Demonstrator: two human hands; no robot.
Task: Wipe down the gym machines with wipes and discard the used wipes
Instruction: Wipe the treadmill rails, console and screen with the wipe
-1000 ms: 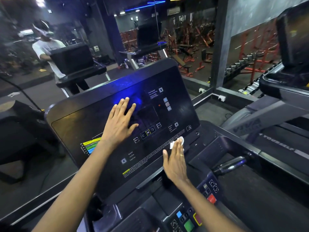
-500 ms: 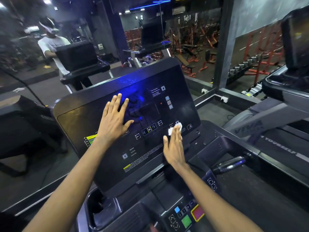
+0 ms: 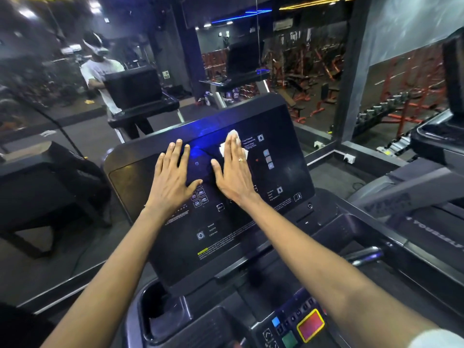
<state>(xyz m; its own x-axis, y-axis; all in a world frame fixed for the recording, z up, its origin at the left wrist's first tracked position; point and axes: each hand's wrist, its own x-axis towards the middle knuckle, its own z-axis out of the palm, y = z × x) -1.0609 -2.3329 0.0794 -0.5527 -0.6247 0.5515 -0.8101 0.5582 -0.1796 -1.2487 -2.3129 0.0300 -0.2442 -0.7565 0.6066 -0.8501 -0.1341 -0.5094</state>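
Observation:
A black treadmill console panel (image 3: 283, 136) tilts up in front of me, with small lit icons on it. My right hand (image 3: 233, 172) lies flat with straight fingers on the upper middle of the panel and presses a white wipe (image 3: 232, 133) against it. The wipe shows above and beside the fingertips. My left hand (image 3: 173, 177) lies flat beside it on the panel, fingers spread, holding nothing.
Below the panel is a control strip with a red button (image 3: 310, 325) and green and blue keys, a cup recess (image 3: 163, 312) at the left and a handlebar (image 3: 364, 256) at the right. A mirror wall stands behind. Another treadmill (image 3: 426, 197) is at the right.
My right hand has slid the wipe up and to the left from the panel's lower right to its upper middle. The left hand has stayed on the panel.

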